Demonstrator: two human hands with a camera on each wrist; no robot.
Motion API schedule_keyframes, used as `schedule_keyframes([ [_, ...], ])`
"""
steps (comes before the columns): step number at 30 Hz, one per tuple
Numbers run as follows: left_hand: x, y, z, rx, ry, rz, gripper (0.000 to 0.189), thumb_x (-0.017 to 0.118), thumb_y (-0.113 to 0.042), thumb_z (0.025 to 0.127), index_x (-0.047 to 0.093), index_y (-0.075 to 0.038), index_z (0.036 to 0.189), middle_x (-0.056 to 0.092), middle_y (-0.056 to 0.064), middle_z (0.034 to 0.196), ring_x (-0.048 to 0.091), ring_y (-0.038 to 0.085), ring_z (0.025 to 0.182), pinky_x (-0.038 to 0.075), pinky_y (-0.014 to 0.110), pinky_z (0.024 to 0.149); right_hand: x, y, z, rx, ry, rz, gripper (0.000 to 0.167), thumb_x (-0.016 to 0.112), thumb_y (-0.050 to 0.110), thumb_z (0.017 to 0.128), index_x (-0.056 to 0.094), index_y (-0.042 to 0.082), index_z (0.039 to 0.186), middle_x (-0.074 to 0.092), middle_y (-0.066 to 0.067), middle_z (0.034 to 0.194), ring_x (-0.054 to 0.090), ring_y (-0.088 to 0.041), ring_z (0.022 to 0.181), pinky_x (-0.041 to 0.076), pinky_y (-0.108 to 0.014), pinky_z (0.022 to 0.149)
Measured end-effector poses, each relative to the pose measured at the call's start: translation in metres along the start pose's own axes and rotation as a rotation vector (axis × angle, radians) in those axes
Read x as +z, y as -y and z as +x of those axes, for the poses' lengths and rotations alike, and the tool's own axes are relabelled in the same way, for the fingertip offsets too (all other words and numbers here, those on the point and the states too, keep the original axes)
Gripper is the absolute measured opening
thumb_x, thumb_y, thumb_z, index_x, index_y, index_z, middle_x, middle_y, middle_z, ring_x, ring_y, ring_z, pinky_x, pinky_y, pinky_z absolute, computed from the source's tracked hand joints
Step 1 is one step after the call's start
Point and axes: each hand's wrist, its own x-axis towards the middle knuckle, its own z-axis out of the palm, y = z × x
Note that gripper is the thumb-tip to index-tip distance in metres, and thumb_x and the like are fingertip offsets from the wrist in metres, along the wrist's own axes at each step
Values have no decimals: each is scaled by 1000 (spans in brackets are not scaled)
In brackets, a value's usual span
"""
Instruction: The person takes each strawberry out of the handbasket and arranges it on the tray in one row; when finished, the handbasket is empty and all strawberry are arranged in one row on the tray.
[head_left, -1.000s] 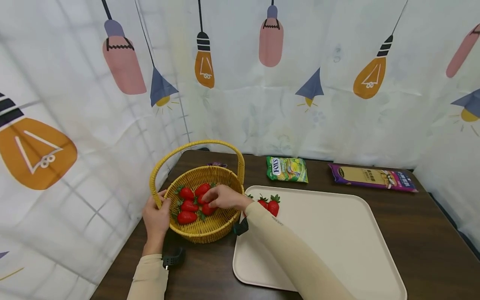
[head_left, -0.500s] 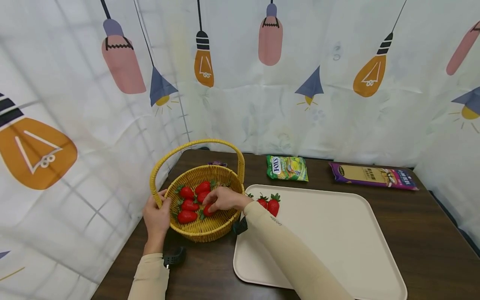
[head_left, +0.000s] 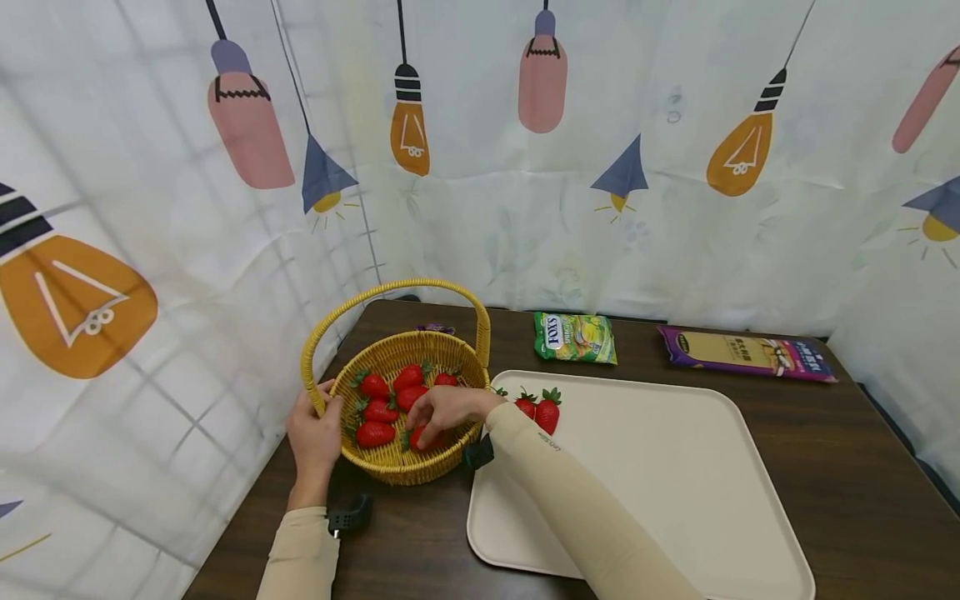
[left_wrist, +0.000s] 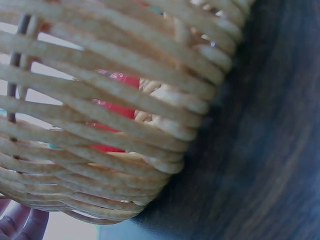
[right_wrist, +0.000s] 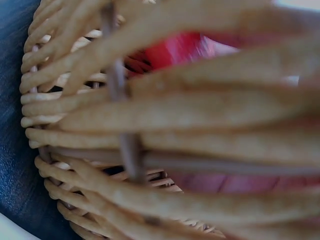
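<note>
A yellow woven basket (head_left: 386, 473) with a tall arched handle stands at the table's left, holding several red strawberries (head_left: 377, 410). My left hand (head_left: 313, 437) grips its left side where the handle meets the rim. In the left wrist view, the fingers (left_wrist: 22, 222) show below the basket's weave. My right hand (head_left: 456, 407) reaches over the right rim and pinches a strawberry (head_left: 417, 439) low in the basket, its fingers partly covering the fruit. Through the weave, the right wrist view gives a blurred glimpse of a red strawberry (right_wrist: 172, 50).
A beige tray (head_left: 652, 467) lies right of the basket, with a few strawberries (head_left: 548, 412) at its far left corner, partly behind the right sleeve. Behind it are a green FOX'S candy bag (head_left: 576, 338) and a long purple packet (head_left: 746, 354). A small purple wrapper (head_left: 436, 328) lies behind the basket.
My right hand has shifted slightly nearer me inside the basket, with the strawberry at its fingertips. Another strawberry near the basket's far right side has come into sight. My left hand stays put.
</note>
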Motion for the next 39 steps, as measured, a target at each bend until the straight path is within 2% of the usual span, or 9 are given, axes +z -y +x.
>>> schedule_keyframes([
  [3,0,-1,0,-6,5,7,14,60,-1,87,55,0,74,71,13,113,52,-2,82,33,23,63,0,0,-1,-9,56,56,31,77,11,82,70,10,113,69,5,100,60,-8,90,51,-23,78],
  [9,0,-2,-1,-17,9,13,14,60,-1,87,55,-1,74,71,12,114,53,0,83,34,24,64,1,1,-1,25,163,149,28,74,5,84,70,7,112,69,0,92,58,-10,76,55,-28,67],
  [16,0,-1,0,-10,9,5,13,60,-1,87,56,0,75,71,13,113,53,-1,84,35,24,64,1,0,1,23,232,144,29,72,5,85,71,10,113,71,5,103,62,-8,89,55,-29,75],
  [23,0,-2,0,-15,8,7,14,60,-2,87,56,-1,74,71,13,113,54,-1,84,35,23,64,2,-2,2,17,255,149,29,70,3,85,71,12,113,70,5,106,61,-8,90,55,-29,76],
  [26,1,-2,0,-20,8,1,13,61,-2,87,56,-2,75,71,13,112,54,0,84,35,24,64,1,-2,0,-27,221,114,29,69,3,85,71,14,112,68,7,107,58,-7,93,53,-27,79],
  [30,2,-2,-1,-27,13,-8,12,60,-2,88,56,-1,77,71,13,113,54,0,83,35,24,64,-1,3,-7,-104,107,43,30,68,7,86,70,17,115,64,9,111,52,-8,101,48,-25,85],
  [36,2,0,-1,-43,20,-3,10,60,-3,89,57,0,80,70,12,115,53,-1,86,36,23,67,-6,13,-26,-179,-21,-36,33,65,12,90,66,16,123,61,8,122,50,-6,109,45,-24,91],
  [39,2,0,0,-46,19,-3,10,59,-4,89,57,1,81,70,12,116,54,1,88,36,24,68,-10,14,-39,-207,-67,-32,34,65,14,91,65,15,125,59,8,126,50,-6,112,44,-24,93],
])
